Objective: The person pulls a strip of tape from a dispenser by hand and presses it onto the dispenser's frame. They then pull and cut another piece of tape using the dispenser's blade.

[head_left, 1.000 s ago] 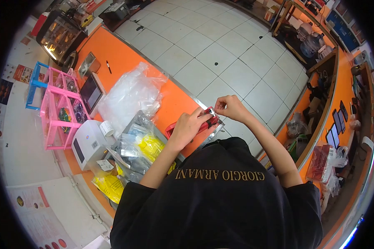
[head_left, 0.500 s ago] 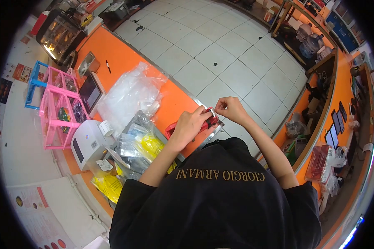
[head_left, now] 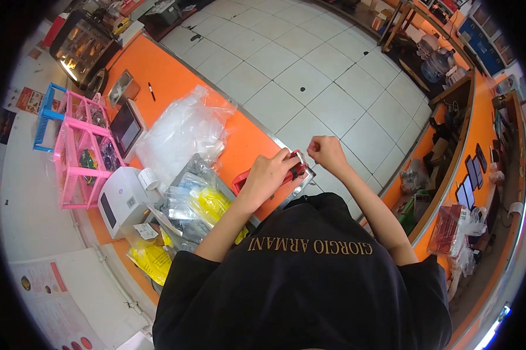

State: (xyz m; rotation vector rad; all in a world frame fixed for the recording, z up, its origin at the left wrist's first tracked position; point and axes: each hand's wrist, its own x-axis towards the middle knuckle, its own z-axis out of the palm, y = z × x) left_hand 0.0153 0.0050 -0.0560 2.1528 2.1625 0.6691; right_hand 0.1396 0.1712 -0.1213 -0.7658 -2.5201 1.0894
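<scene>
My left hand (head_left: 267, 177) is wrapped round a red tool (head_left: 298, 170) with a metal end, at the front edge of the orange counter (head_left: 252, 144). It looks like a tape dispenser, though the fingers cover part of it. My right hand (head_left: 327, 153) is raised just right of the tool's end, apart from it, with its fingers curled together. Whether something small is between those fingers is too small to tell. Clear plastic bags (head_left: 184, 131) lie on the counter beyond my left hand, and yellow packets (head_left: 212, 204) in plastic lie beside my left forearm.
A white label printer (head_left: 123, 201), a tablet (head_left: 126, 128) and pink baskets (head_left: 79, 157) line the wall side. A black marker (head_left: 152, 91) and a metal tray (head_left: 123, 87) lie farther along. Phones (head_left: 467, 189) rest on the right-hand counter.
My right hand has shifted slightly to the right and its fingers are curled in more. My left hand and the red tool look almost unmoved.
</scene>
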